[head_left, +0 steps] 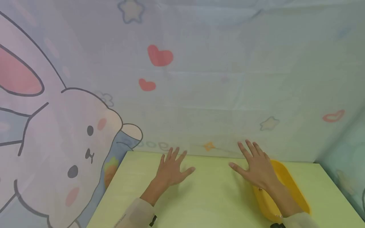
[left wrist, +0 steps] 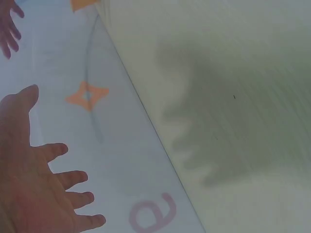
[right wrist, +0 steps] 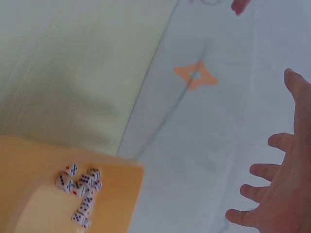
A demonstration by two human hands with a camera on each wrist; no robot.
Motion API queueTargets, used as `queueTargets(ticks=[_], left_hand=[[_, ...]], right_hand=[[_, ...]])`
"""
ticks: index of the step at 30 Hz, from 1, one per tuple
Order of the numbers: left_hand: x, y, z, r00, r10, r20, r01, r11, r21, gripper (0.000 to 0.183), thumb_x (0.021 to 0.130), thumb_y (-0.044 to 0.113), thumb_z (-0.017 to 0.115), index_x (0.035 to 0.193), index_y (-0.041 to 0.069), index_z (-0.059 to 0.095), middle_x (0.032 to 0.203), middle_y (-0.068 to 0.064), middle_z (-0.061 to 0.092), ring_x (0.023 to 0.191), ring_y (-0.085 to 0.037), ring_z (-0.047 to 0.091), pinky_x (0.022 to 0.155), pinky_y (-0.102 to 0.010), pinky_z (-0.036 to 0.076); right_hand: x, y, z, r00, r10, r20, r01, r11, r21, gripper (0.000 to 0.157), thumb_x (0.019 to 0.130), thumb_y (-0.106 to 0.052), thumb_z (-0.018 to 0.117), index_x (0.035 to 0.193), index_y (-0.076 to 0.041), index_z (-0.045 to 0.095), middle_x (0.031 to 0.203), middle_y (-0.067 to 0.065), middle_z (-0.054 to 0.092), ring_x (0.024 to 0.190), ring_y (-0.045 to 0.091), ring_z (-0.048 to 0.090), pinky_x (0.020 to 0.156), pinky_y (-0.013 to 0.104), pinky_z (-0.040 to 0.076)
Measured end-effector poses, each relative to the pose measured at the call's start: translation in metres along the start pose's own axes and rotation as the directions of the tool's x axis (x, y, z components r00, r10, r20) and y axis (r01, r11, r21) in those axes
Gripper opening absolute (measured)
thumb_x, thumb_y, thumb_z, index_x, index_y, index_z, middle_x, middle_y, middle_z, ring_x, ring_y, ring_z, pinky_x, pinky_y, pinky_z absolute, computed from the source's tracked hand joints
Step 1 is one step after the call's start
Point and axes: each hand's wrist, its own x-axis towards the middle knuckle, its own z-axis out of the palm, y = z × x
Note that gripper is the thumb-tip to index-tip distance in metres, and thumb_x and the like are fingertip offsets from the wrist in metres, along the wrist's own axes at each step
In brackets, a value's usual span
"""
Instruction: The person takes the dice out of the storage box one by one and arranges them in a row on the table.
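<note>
Printed sheeting (head_left: 205,104) backs the green table (head_left: 211,196) beneath 2 hands (head_left: 170,172) (head_left: 259,169).

Room type unclear: cartoon backdrop (head_left: 205,98) screens yellow-green table (head_left: 208,196).

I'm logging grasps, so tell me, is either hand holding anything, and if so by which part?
Nothing is held: the left hand and right hand are spread and empty. The dice lie in the yellow tray.

Free central passage over the table (head_left: 211,193), yellow tray (head_left: 285,177) rightward.
</note>
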Motion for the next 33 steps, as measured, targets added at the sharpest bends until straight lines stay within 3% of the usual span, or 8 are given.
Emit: queueTargets(ticks=[6,11,16,20,23,25,30,33], left_hand=[[0.001,0.027,0.026,0.998,0.037,-0.048,-0.041,0.995,-0.086,0.089,0.101,0.076,0.043,0.167,0.016,0.034,0.171,-0.016,0.030,0.158,-0.046,0.021,0.123,-0.067,0.025],[0.003,0.064,0.055,0.996,0.033,-0.083,-0.054,0.963,-0.265,0.082,0.105,0.066,0.048,0.164,0.011,0.037,0.166,-0.015,0.038,0.152,-0.043,0.035,0.113,-0.062,0.045],[0.014,0.108,0.084,0.998,-0.011,-0.065,-0.023,0.864,-0.503,0.074,0.105,0.058,0.056,0.161,0.012,0.041,0.163,-0.011,0.043,0.147,-0.039,0.042,0.112,-0.057,0.047],[0.016,0.143,0.106,0.999,-0.049,0.018,0.048,0.736,-0.675,0.068,0.105,0.053,0.060,0.158,0.013,0.045,0.155,-0.009,0.049,0.141,-0.037,0.050,0.112,-0.055,0.047],[0.016,0.165,0.116,0.992,-0.087,0.091,0.126,0.624,-0.771,0.062,0.103,0.046,0.066,0.154,0.013,0.049,0.149,-0.009,0.054,0.134,-0.039,0.056,0.107,-0.053,0.052],[0.016,0.177,0.123,0.986,-0.106,0.128,0.166,0.570,-0.805,0.059,0.102,0.041,0.069,0.151,0.013,0.052,0.146,-0.009,0.056,0.130,-0.040,0.058,0.103,-0.053,0.055],[0.019,0.195,0.144,0.971,-0.176,0.162,0.234,0.551,-0.801,0.052,0.099,0.034,0.073,0.144,0.012,0.058,0.137,-0.008,0.061,0.117,-0.033,0.066,0.096,-0.048,0.058],[0.018,0.199,0.152,0.962,-0.204,0.180,0.263,0.538,-0.801,0.049,0.099,0.031,0.073,0.143,0.013,0.060,0.134,-0.006,0.063,0.111,-0.025,0.067,0.088,-0.040,0.061]], right_hand=[[-0.025,0.016,-0.024,0.999,0.041,0.030,-0.045,0.989,0.142,0.088,0.103,-0.055,0.063,0.170,-0.013,0.023,0.169,0.028,0.026,0.149,0.059,0.027,0.104,0.084,0.032],[-0.047,0.048,-0.029,0.995,0.092,0.040,-0.099,0.962,0.253,0.083,0.105,-0.046,0.064,0.169,-0.012,0.024,0.165,0.032,0.030,0.142,0.064,0.032,0.097,0.087,0.032],[-0.061,0.096,-0.013,0.987,0.157,0.020,-0.155,0.938,0.309,0.079,0.105,-0.040,0.066,0.167,-0.006,0.029,0.158,0.037,0.037,0.137,0.064,0.038,0.098,0.083,0.036],[-0.073,0.127,0.001,0.964,0.248,0.096,-0.266,0.913,0.309,0.081,0.108,-0.045,0.059,0.162,0.006,0.029,0.154,0.042,0.036,0.133,0.063,0.043,0.096,0.078,0.044],[-0.080,0.145,0.012,0.928,0.321,0.187,-0.366,0.879,0.307,0.083,0.110,-0.050,0.052,0.159,0.012,0.028,0.152,0.045,0.035,0.130,0.064,0.045,0.096,0.075,0.047],[-0.082,0.155,0.016,0.891,0.367,0.266,-0.441,0.837,0.324,0.085,0.111,-0.053,0.048,0.158,0.014,0.025,0.152,0.047,0.034,0.131,0.065,0.044,0.099,0.073,0.048],[-0.091,0.173,0.022,0.770,0.440,0.462,-0.620,0.686,0.381,0.091,0.110,-0.062,0.038,0.158,0.015,0.023,0.153,0.048,0.031,0.134,0.061,0.046,0.101,0.062,0.053],[-0.096,0.180,0.024,0.721,0.436,0.539,-0.678,0.604,0.419,0.090,0.111,-0.062,0.035,0.158,0.014,0.023,0.155,0.045,0.031,0.125,0.050,0.057,0.094,0.051,0.058]])
